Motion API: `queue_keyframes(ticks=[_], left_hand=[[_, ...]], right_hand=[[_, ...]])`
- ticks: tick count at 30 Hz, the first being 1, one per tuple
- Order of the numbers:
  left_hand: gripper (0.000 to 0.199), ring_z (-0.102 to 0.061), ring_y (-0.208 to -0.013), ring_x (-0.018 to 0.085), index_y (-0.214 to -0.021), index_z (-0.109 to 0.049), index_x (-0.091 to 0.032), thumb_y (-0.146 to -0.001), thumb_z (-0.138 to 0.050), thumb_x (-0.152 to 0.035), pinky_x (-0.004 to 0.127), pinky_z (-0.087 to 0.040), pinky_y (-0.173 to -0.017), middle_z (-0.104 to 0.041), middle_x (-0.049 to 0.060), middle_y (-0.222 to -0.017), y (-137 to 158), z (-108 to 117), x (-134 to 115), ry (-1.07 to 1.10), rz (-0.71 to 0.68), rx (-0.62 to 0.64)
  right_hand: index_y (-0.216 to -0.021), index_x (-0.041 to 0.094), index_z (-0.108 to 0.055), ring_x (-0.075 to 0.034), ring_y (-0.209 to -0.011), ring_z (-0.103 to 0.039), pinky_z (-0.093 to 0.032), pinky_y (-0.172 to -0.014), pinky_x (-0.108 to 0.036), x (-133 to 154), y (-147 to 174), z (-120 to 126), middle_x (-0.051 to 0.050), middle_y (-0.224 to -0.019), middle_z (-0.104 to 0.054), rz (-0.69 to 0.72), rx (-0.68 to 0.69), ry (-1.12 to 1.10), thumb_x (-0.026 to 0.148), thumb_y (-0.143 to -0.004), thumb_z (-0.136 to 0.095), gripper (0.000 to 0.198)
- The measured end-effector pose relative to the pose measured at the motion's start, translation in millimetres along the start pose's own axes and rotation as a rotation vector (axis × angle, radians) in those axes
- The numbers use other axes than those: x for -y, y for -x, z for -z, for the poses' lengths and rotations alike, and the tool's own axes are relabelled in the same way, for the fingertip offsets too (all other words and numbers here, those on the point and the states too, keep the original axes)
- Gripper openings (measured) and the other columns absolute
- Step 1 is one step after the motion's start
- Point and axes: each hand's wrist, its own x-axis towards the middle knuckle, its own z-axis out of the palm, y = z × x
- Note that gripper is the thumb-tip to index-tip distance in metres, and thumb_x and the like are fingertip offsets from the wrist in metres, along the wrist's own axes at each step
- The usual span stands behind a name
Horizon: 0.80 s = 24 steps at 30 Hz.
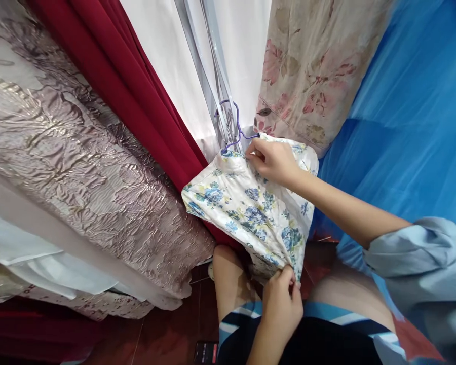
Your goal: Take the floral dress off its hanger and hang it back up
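Observation:
A white top with blue and yellow flowers (254, 213) hangs in front of me on a purple wire hanger (238, 124). The hanger's hook lies among shiny grey ribbons or straps (213, 66). At the neckline, my right hand (271, 159) pinches the edge of the top between thumb and fingertips. Lower down, near my lap, my left hand (283, 299) is closed on the bottom edge of the same top, drawing the cloth taut and creased. Part of the top's far side is hidden behind my right hand and forearm.
Hanging fabrics crowd round: a textured pinkish cloth (99, 167) and a dark red one (137, 101) at left, a floral beige one (307, 71) and blue tulle (414, 121) at right. A phone (205, 352) lies low, beside my leg, above red floor tiles (167, 324).

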Motion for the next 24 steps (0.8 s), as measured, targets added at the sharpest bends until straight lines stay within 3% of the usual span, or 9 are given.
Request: queue_keyframes(ticks=[4, 7, 12, 13, 15, 18, 20, 24], left_hand=[[0.005, -0.06, -0.074, 0.018, -0.083, -0.054, -0.022, -0.085, -0.057, -0.019, 0.027, -0.041, -0.067, -0.063, 0.0, -0.078, -7.2, 16.4, 11.1, 0.086, 0.036, 0.047], [0.013, -0.061, -0.074, 0.017, -0.099, -0.06, -0.022, -0.086, -0.064, -0.024, 0.027, -0.046, -0.072, -0.063, -0.001, -0.078, -26.6, 52.0, 10.4, 0.179, 0.027, -0.071], [0.033, -0.058, -0.075, 0.014, -0.129, -0.055, -0.024, -0.096, -0.056, -0.031, 0.026, -0.048, -0.077, -0.059, -0.001, -0.08, -86.4, 143.1, -44.2, 0.142, -0.314, -0.497], [0.038, -0.057, -0.073, 0.013, -0.135, -0.052, -0.024, -0.097, -0.054, -0.03, 0.026, -0.048, -0.076, -0.058, -0.001, -0.079, -100.3, 158.9, -57.3, 0.108, -0.392, -0.55], [0.039, -0.056, -0.069, 0.013, -0.137, -0.051, -0.024, -0.099, -0.052, -0.031, 0.025, -0.046, -0.07, -0.059, -0.001, -0.079, -126.2, 182.3, -78.3, 0.019, -0.474, -0.539], [0.02, -0.054, -0.06, 0.012, -0.112, -0.065, -0.021, -0.098, -0.053, -0.03, 0.024, -0.041, -0.061, -0.06, -0.002, -0.07, -153.6, 195.8, -93.8, -0.135, -0.517, -0.466], [0.015, -0.054, -0.057, 0.011, -0.092, -0.065, -0.019, -0.097, -0.054, -0.028, 0.024, -0.04, -0.059, -0.059, -0.003, -0.065, -162.6, 194.0, -97.1, -0.169, -0.532, -0.501], [0.016, -0.059, -0.058, 0.012, -0.083, -0.061, -0.017, -0.096, -0.057, -0.027, 0.023, -0.044, -0.058, -0.061, -0.001, -0.063, -168.9, 181.1, -98.8, 0.027, -0.53, -0.616]], right_hand=[[-0.091, 0.02, -0.062, -0.014, -0.06, -0.054, -0.03, -0.059, -0.026, 6.9, 12.4, -2.5, 0.001, -0.065, -0.061, 0.036, -0.038, -0.074, 0.019, -0.09, -0.053, 0.01], [-0.092, 0.019, -0.061, -0.012, -0.056, -0.051, -0.03, -0.057, -0.025, 4.0, 31.8, 1.0, 0.003, -0.063, -0.059, 0.047, -0.072, -0.108, 0.021, -0.092, -0.053, 0.008], [-0.089, 0.019, -0.061, -0.011, -0.055, -0.052, -0.033, -0.056, -0.025, -4.9, 43.1, 8.0, 0.003, -0.061, -0.059, 0.079, -0.132, -0.143, 0.023, -0.093, -0.055, 0.008], [-0.089, 0.019, -0.061, -0.01, -0.055, -0.052, -0.034, -0.056, -0.025, -6.8, 42.4, 9.1, 0.003, -0.061, -0.059, 0.086, -0.141, -0.153, 0.023, -0.093, -0.055, 0.008], [-0.089, 0.019, -0.061, -0.01, -0.054, -0.052, -0.035, -0.056, -0.024, -11.3, 40.7, 10.2, 0.003, -0.062, -0.059, 0.101, -0.157, -0.174, 0.023, -0.093, -0.056, 0.008], [-0.087, 0.019, -0.061, -0.01, -0.054, -0.053, -0.037, -0.055, -0.023, -20.5, 40.1, 6.4, 0.003, -0.061, -0.058, 0.128, -0.193, -0.202, 0.023, -0.093, -0.057, 0.009], [-0.085, 0.019, -0.062, -0.011, -0.054, -0.053, -0.038, -0.055, -0.024, -26.3, 42.0, -1.4, 0.002, -0.061, -0.059, 0.153, -0.225, -0.221, 0.022, -0.094, -0.056, 0.012], [-0.082, 0.019, -0.064, -0.013, -0.057, -0.057, -0.042, -0.058, -0.026, -28.1, 46.7, -26.6, -0.001, -0.064, -0.063, 0.192, -0.373, -0.251, 0.021, -0.096, -0.054, 0.017]])
